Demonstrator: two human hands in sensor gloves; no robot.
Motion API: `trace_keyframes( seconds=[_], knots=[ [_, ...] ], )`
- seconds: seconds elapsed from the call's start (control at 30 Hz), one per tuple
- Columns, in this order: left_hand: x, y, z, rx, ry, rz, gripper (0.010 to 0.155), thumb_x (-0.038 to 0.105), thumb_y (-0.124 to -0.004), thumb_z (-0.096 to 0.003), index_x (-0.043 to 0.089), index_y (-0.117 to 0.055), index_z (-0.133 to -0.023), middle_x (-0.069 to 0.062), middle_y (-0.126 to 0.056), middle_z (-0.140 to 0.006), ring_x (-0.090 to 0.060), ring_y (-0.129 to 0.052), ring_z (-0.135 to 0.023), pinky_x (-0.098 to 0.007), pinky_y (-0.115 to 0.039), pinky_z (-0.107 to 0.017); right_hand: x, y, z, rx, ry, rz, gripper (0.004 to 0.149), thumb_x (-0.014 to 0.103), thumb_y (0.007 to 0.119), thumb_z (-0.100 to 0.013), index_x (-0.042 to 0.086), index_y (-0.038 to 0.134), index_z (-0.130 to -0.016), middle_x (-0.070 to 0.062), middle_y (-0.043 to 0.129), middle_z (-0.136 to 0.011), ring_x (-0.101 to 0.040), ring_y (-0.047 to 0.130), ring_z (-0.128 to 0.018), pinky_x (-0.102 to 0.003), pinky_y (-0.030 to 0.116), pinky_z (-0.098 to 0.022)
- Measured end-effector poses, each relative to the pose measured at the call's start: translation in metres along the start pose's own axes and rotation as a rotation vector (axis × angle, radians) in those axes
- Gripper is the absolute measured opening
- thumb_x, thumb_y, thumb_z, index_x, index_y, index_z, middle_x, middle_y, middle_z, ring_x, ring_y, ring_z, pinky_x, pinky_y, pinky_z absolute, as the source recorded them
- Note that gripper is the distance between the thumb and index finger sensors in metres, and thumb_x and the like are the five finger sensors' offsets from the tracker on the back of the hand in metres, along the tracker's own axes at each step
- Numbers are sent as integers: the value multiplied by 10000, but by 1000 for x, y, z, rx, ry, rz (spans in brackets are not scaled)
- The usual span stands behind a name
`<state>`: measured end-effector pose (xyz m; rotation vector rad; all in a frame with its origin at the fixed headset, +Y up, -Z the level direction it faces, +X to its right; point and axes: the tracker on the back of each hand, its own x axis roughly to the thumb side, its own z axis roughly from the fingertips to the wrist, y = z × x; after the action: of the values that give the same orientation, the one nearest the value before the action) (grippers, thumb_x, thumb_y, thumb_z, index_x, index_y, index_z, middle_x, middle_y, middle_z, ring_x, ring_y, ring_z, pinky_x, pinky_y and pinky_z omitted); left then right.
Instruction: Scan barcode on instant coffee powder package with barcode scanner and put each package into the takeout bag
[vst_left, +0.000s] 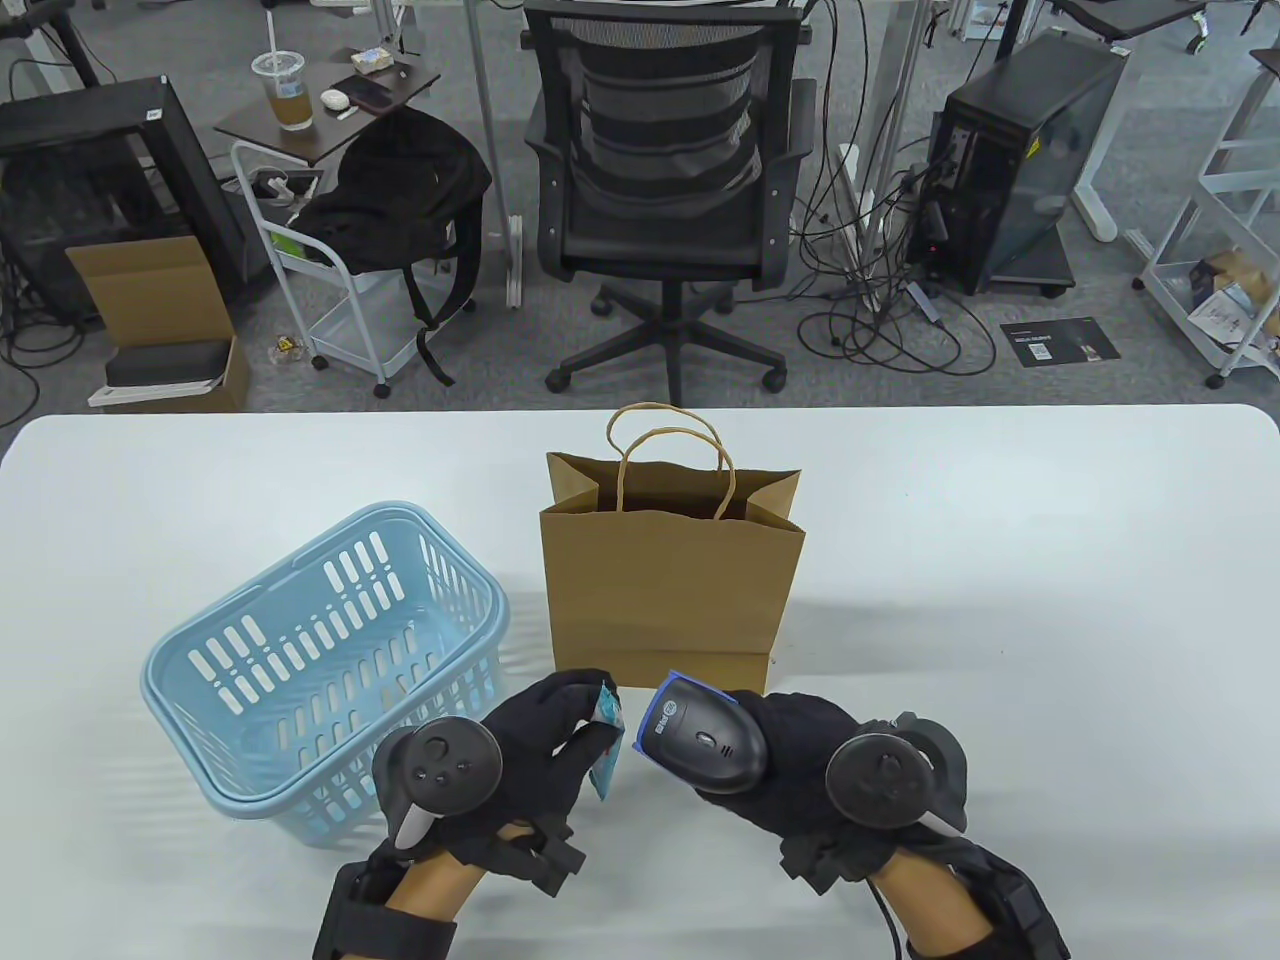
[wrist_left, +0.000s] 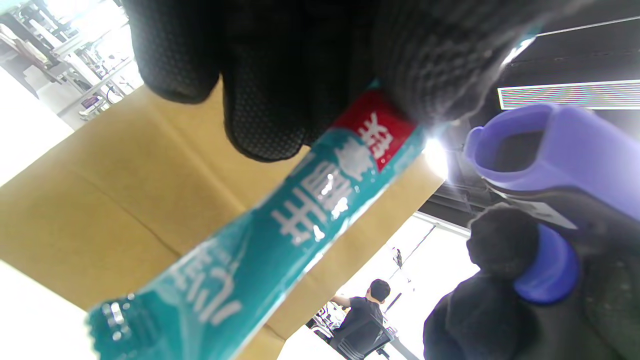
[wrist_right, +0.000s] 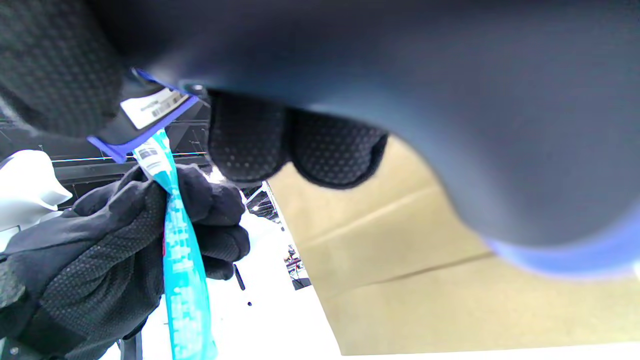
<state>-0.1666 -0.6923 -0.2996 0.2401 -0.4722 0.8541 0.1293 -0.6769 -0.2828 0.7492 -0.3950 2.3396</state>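
My left hand (vst_left: 545, 745) pinches a teal coffee stick package (vst_left: 606, 742) upright in front of the brown paper takeout bag (vst_left: 670, 590). In the left wrist view the package (wrist_left: 280, 230) shows white lettering and a red patch, with my fingers (wrist_left: 260, 95) gripping its top. My right hand (vst_left: 800, 760) grips the black barcode scanner (vst_left: 705, 740), whose blue-rimmed head points left at the package from a few centimetres away. The right wrist view shows the scanner's nose (wrist_right: 145, 120) just above the package (wrist_right: 180, 250) held by my left hand (wrist_right: 100, 250).
A light blue plastic basket (vst_left: 330, 660) stands left of the bag (wrist_left: 100, 200) and looks empty. The bag's mouth is open with its handles (vst_left: 670, 450) up. White tabletop (vst_left: 1050, 620) stretches to the right. An office chair (vst_left: 665, 190) stands beyond the table.
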Motion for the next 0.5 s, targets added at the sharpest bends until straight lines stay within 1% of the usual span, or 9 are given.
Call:
trace_keyframes(
  seconds=[0.07,0.13,0.2,0.27,0.37,0.5],
  knots=[
    [0,0,0,-5,2,4,435,455,-787,-404,337,-820,-821,102,-837,-944,-177,-965,-845,-436,-766,-687,0,0,-1,13,7,-5,593,594,916,-404,229,783,-853,59,1057,-584,-189,1071,-536,-421,856,-490],
    [0,0,0,-6,2,-1,441,460,-802,-398,337,-822,-821,96,-839,-945,-175,-974,-825,-435,-771,-683,0,1,-1,52,19,1,586,583,918,-410,218,785,-849,57,1057,-578,-192,1070,-537,-425,853,-492],
    [0,0,0,-14,1,10,443,445,-831,-394,337,-819,-824,93,-834,-948,-150,-1000,-718,-424,-785,-667,0,2,0,17,9,18,584,592,914,-410,237,780,-855,66,1057,-587,-184,1070,-546,-418,857,-495],
    [0,-1,0,-12,3,16,449,424,-855,-393,335,-811,-830,85,-829,-951,-142,-1002,-642,-418,-794,-652,-3,-1,-1,8,18,-3,593,597,917,-406,239,779,-857,61,1058,-593,-188,1070,-550,-421,855,-497],
    [1,1,0,-4,-2,17,450,404,-868,-393,332,-807,-832,77,-831,-947,-103,-996,-512,-401,-818,-611,-10,-14,1,-74,38,-17,601,604,913,-403,236,776,-859,61,1056,-594,-189,1069,-550,-420,854,-498],
    [2,3,0,11,-4,26,453,398,-875,-389,334,-806,-832,71,-847,-932,-72,-998,-371,-371,-859,-548,-23,-39,5,-212,85,-58,605,608,910,-405,234,772,-860,59,1053,-598,-191,1066,-554,-420,850,-503]
  ],
)
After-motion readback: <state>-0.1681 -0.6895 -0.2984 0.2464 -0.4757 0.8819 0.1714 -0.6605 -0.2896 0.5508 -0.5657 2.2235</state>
